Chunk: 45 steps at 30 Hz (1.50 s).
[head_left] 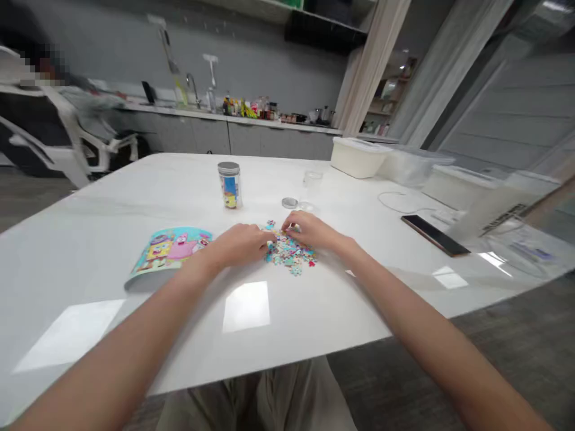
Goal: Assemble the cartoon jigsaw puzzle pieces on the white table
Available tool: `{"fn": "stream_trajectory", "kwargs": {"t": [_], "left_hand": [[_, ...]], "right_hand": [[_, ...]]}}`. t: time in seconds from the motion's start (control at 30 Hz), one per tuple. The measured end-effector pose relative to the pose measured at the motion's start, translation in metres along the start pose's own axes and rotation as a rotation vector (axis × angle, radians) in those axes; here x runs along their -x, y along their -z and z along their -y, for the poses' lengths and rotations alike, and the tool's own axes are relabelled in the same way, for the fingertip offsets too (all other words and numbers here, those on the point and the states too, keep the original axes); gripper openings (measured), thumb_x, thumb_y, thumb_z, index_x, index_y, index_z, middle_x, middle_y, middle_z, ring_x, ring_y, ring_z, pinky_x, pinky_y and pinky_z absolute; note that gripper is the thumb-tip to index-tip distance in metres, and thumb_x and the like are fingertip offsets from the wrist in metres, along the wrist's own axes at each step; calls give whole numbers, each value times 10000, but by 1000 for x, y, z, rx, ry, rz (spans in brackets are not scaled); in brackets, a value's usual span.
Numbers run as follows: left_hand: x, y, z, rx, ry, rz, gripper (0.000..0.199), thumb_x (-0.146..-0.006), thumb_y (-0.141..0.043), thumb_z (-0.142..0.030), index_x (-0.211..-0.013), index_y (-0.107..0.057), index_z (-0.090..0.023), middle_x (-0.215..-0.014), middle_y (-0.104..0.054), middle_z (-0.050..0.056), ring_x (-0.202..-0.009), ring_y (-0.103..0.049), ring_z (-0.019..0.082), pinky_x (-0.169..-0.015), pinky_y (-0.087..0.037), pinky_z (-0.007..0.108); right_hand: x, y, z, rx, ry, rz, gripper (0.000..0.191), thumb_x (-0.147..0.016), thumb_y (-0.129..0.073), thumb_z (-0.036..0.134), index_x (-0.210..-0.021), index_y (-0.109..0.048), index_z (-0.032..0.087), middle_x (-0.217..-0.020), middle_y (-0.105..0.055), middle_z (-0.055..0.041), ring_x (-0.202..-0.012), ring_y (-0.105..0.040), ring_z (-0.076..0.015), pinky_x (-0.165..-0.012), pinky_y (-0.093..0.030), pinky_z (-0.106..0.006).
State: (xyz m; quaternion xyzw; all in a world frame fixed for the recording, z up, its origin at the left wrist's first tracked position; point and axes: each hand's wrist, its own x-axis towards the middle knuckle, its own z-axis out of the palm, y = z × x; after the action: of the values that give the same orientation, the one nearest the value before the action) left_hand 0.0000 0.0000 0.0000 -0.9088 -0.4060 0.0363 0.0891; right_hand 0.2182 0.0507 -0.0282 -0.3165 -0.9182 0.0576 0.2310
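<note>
Head view: a person's two bare hands meet at a small, loose pile of colourful puzzle-like pieces on a glossy white table. The pile lies near the middle of the tabletop, spread between and just below the hands.

The left hand rests at the pile's left side, back of the hand upward, fingers loosely curled inward and their tips at the pieces. The right hand arches over the pile's far right part, half closed, fingers bent down toward the pieces. The fingertips are small and blurred, so I cannot tell whether either hand grips a piece.

Beside the left forearm lies a curved sheet printed with yellow and pink cartoon characters on turquoise. Beyond the hands stand a jar with a metal top and a cartoon picture, a flat round lid and a clear container. Farther right lies a dark phone, near pale storage boxes.
</note>
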Motion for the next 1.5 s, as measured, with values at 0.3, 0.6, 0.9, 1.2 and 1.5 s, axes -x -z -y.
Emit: {"fn": "stream_trajectory", "kwargs": {"t": [0.3,0.6,0.9,1.2,1.5], "left_hand": [[-1,1,3,35,196,-62,335,-885,-395,-253,-1055,-682,-239,-811,-724,78,-761,-677,235,-625,-423,297],[-2,-2,3,20,152,-70,329,-888,-396,-245,-1043,-687,-243,-826,-726,86,-750,-675,241,-628,-424,301],[-1,0,2,21,88,-37,342,-873,-401,-212,-1048,-689,-269,-773,-718,77,-741,-682,249,-593,-403,293],[-1,-2,1,28,100,-82,366,-947,-365,-388,-1132,-636,-226,-765,-706,93,-722,-674,250,-636,-427,306],[0,1,2,72,30,-7,350,-932,-431,-474,-1085,-647,-246,-741,-689,58,-689,-657,220,-629,-413,274]], "right_hand": [[-5,7,18,-314,-156,-26,98,-796,-616,109,-872,-666,147,-765,-660,-11,-698,-593,-123,-662,-440,-254],[-4,4,19,-223,-125,29,148,-741,-632,30,-790,-710,147,-775,-618,-13,-684,-540,-104,-686,-429,-245],[-1,6,16,-207,-145,35,86,-755,-686,119,-795,-744,168,-849,-592,-29,-731,-561,-116,-730,-448,-266],[1,12,21,-321,-92,100,95,-778,-696,209,-860,-737,184,-895,-591,-33,-800,-570,-135,-746,-465,-275],[0,17,28,-374,-103,225,34,-770,-694,198,-797,-699,178,-844,-604,-19,-781,-571,-133,-749,-458,-281]]}}
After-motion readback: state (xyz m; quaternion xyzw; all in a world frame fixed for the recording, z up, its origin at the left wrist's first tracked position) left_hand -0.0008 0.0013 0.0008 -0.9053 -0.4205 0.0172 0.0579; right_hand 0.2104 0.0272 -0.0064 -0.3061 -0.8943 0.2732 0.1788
